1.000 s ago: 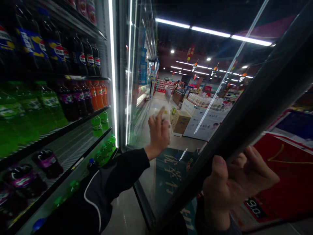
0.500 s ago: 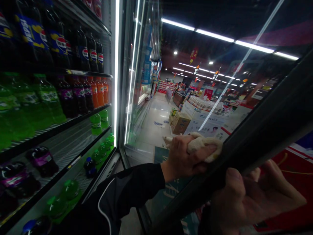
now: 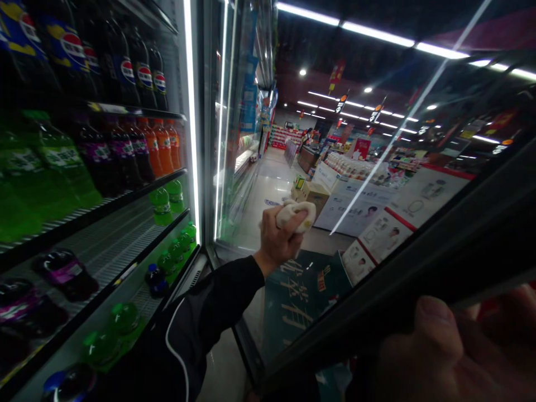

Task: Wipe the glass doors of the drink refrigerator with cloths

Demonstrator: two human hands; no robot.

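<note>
My left hand (image 3: 278,237) is raised in front of the open glass cooler door and shut around a crumpled off-white cloth (image 3: 296,215). The cloth touches neither the glass nor the frame. At the bottom right, my right hand (image 3: 444,352) grips the dark frame of the cooler door (image 3: 402,296), and its fingers are partly cut off by the picture edge. A black sleeve with a white stripe (image 3: 201,318) runs up to my left wrist.
To the left, cooler shelves hold Pepsi bottles (image 3: 140,72), green bottles (image 3: 54,159) and orange bottles (image 3: 161,148). Beyond the door lie a tiled store aisle (image 3: 268,190), a cardboard box (image 3: 312,198) and printed display stands (image 3: 355,209). A person stands far back at a counter (image 3: 307,157).
My left hand and cloth have moved up and left, away from the door frame. The cloth is bunched tighter in my fingers. My right hand sits lower right on the frame.
</note>
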